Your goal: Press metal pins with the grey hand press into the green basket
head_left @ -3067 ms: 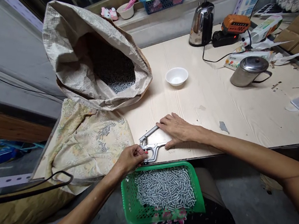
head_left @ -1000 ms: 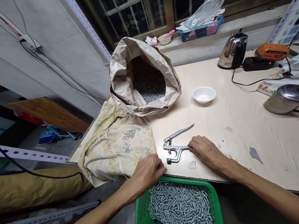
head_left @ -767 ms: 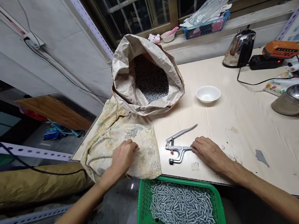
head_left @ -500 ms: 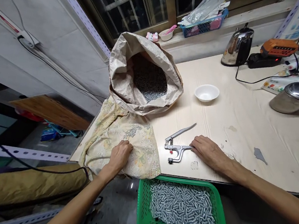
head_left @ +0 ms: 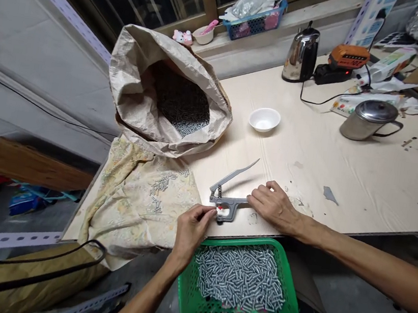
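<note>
A metal hand press (head_left: 227, 195) with its upper lever raised lies near the front edge of the pale table (head_left: 347, 159). My left hand (head_left: 192, 226) is pinched at the press's jaw, fingertips closed on something too small to make out. My right hand (head_left: 274, 206) rests on the table with its fingers laid on the lower handle. Several small metal pieces (head_left: 161, 186) lie on a floral cloth (head_left: 129, 207) to the left. A green basket (head_left: 290, 300) below the table edge holds many more of these pieces.
A large paper sack (head_left: 133, 90) full of small metal pieces stands open at the table's left end. Farther back are a white bowl (head_left: 264, 119), a lidded steel pot (head_left: 370, 120), an electric kettle (head_left: 301, 53) and an orange device (head_left: 348, 56) with a cord.
My left hand has left the floral cloth and come right to the press's jaw, pinched. My right hand stays on the lower handle. The view has swung right.
</note>
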Action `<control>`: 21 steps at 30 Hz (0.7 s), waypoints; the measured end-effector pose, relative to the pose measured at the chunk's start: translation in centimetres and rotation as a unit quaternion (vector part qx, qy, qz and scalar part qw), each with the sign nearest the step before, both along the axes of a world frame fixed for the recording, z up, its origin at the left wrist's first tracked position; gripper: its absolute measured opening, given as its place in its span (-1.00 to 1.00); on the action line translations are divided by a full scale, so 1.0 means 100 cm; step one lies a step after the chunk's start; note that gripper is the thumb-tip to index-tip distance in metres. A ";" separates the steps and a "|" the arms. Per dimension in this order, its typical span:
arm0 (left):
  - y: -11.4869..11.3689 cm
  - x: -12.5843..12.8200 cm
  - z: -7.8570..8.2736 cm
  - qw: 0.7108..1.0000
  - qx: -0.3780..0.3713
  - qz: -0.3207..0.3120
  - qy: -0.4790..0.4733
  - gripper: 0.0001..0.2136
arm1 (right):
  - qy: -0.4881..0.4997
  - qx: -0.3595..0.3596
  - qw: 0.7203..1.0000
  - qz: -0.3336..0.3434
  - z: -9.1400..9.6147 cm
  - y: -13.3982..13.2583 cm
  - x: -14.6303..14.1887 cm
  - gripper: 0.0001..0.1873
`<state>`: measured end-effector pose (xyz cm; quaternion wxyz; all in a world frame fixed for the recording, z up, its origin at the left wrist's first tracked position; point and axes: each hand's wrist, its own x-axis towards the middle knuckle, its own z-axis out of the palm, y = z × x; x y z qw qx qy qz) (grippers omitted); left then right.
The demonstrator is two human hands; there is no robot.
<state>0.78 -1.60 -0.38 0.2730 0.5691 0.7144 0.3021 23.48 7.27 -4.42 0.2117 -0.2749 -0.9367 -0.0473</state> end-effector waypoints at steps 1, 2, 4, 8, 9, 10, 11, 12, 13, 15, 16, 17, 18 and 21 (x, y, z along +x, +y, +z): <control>0.001 0.004 -0.004 1.000 0.000 -0.001 -0.002 -0.79 | 0.000 0.000 1.000 -0.001 0.001 -0.001 0.000 -0.62; 0.001 0.007 -0.007 1.000 0.001 -0.004 -0.002 -0.79 | -0.001 0.000 1.000 -0.003 0.002 -0.002 0.001 -0.62; 0.002 0.008 -0.011 1.000 0.010 -0.009 0.002 -0.79 | -0.001 0.007 1.000 -0.004 0.002 -0.003 0.001 -0.62; 0.002 0.007 -0.011 0.999 0.017 -0.020 0.018 -0.80 | -0.007 0.015 1.000 -0.008 0.001 -0.003 0.002 -0.60; 0.002 0.007 -0.010 0.999 0.012 -0.023 0.022 -0.80 | -0.006 0.007 1.000 -0.008 0.001 -0.003 0.002 -0.60; 0.002 0.007 -0.009 0.999 0.006 -0.025 0.026 -0.80 | -0.002 -0.002 1.000 -0.007 0.000 -0.003 0.002 -0.61; 0.003 0.007 -0.008 0.999 -0.001 -0.026 0.028 -0.80 | 0.004 -0.011 1.000 -0.005 0.000 -0.003 0.002 -0.61; 0.004 0.007 -0.007 0.999 -0.010 -0.026 0.028 -0.80 | 0.011 -0.015 1.000 -0.002 -0.001 -0.003 0.002 -0.62; 0.005 0.008 -0.006 0.999 -0.021 -0.025 0.025 -0.80 | 0.017 -0.015 1.000 0.000 -0.002 -0.003 0.003 -0.63; 0.007 0.007 -0.006 0.998 -0.051 -0.023 0.019 -0.78 | 0.020 -0.009 1.000 0.004 -0.004 -0.003 0.003 -0.63; 0.009 0.006 -0.007 0.997 -0.069 -0.021 0.015 -0.76 | 0.018 -0.005 1.000 0.003 -0.005 -0.002 0.003 -0.63; 0.010 0.005 -0.008 0.996 -0.090 -0.019 0.012 -0.74 | 0.015 0.000 1.000 0.003 -0.006 -0.002 0.003 -0.63; 0.011 0.003 -0.010 0.994 -0.112 -0.018 0.008 -0.72 | 0.012 0.006 1.000 0.003 -0.007 -0.002 0.003 -0.62; 0.013 -0.002 -0.017 0.985 -0.170 -0.009 -0.015 -0.68 | 0.001 0.023 1.000 0.005 -0.009 -0.002 0.002 -0.64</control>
